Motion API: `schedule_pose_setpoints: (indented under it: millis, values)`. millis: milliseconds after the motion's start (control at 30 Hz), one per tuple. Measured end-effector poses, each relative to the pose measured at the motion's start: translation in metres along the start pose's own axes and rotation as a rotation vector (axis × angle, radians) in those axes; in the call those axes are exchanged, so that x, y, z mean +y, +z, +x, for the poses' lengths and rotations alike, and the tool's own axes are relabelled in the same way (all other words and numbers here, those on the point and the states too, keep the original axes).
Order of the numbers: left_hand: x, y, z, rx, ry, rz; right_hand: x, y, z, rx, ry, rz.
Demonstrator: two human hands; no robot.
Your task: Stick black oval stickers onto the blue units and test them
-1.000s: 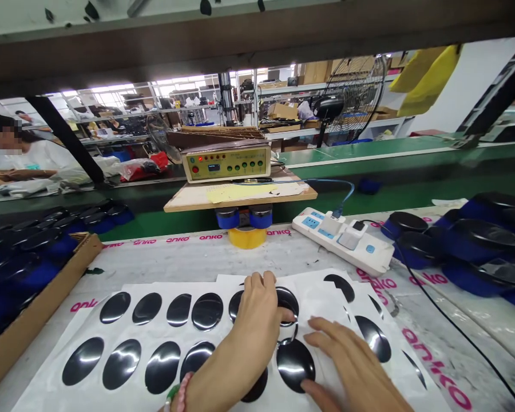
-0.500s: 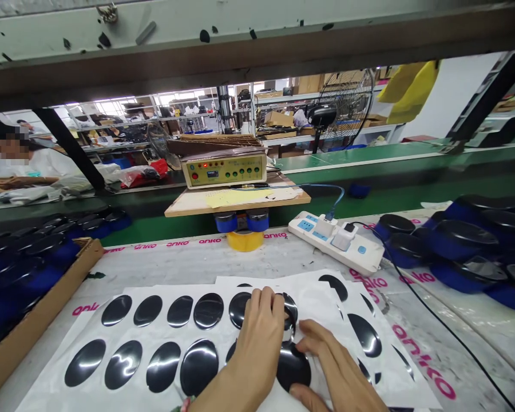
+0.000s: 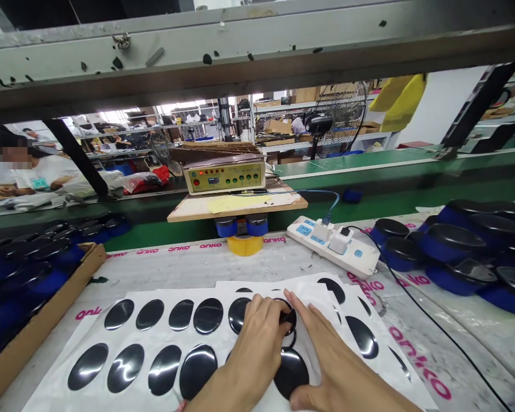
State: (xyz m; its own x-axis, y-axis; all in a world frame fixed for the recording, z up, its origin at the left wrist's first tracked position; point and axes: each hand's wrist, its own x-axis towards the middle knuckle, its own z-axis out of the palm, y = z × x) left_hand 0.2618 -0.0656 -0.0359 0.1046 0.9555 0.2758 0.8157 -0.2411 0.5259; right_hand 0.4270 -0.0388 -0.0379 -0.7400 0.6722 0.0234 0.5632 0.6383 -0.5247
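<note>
White sheets (image 3: 154,340) carrying rows of glossy black discs lie on the bench in front of me. My left hand (image 3: 260,332) is over the upper row, its fingers curled down at a black disc (image 3: 288,315) near the right end; whether it grips the disc's edge is hidden. Close by on the right, my right hand (image 3: 321,349) lies on the sheet with fingers stretched forward and thumb apart. Its thumb rests by the lower edge of another black disc (image 3: 290,372), which lies between the two hands.
Blue-and-black round parts sit in a cardboard box (image 3: 86,269) at left and in a pile (image 3: 455,243) at right. A power strip (image 3: 332,246), yellow tape roll (image 3: 244,246) and control box (image 3: 225,176) stand behind the sheets. A person (image 3: 34,166) sits far left.
My right hand has moved forward and its fingers have straightened beside the upper disc. My left hand stays in nearly the same place. The view has tilted up slightly.
</note>
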Motion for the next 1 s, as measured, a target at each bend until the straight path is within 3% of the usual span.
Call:
schedule_pose_setpoints:
  millis: [133,267,400,467,567,633,700,800,867,1000]
  values:
    - [-0.008,0.001,-0.001,0.017,0.049,0.069,-0.002,-0.005,0.001,-0.075,0.057,0.035]
    - [-0.012,0.001,-0.013,0.03,0.152,0.175,0.0,-0.006,0.005,-0.028,0.018,0.031]
    - [-0.014,-0.029,-0.036,0.091,0.186,0.058,0.007,-0.005,0.008,0.0,0.012,0.031]
    - [-0.017,-0.052,-0.046,0.108,0.096,-0.138,0.01,-0.006,0.009,-0.021,0.035,0.045]
    - [-0.022,-0.075,-0.053,0.02,-0.174,-0.467,0.01,-0.011,0.008,-0.091,0.075,0.036]
    - [-0.024,-0.075,-0.053,-0.059,-0.302,-0.553,0.009,-0.015,0.004,-0.107,0.083,0.007]
    - [-0.024,-0.066,-0.049,-0.114,-0.32,-0.527,0.006,-0.017,-0.001,-0.058,0.062,-0.013]
    - [-0.021,-0.047,-0.038,-0.172,-0.212,-0.475,0.002,-0.011,-0.005,0.026,0.015,0.033]
    - [-0.019,-0.037,-0.031,-0.173,-0.038,-0.414,0.001,-0.001,-0.004,0.028,-0.015,0.079]
    - [-0.017,-0.037,-0.037,-0.006,0.307,-0.207,0.002,0.021,0.003,-0.001,-0.058,0.029]
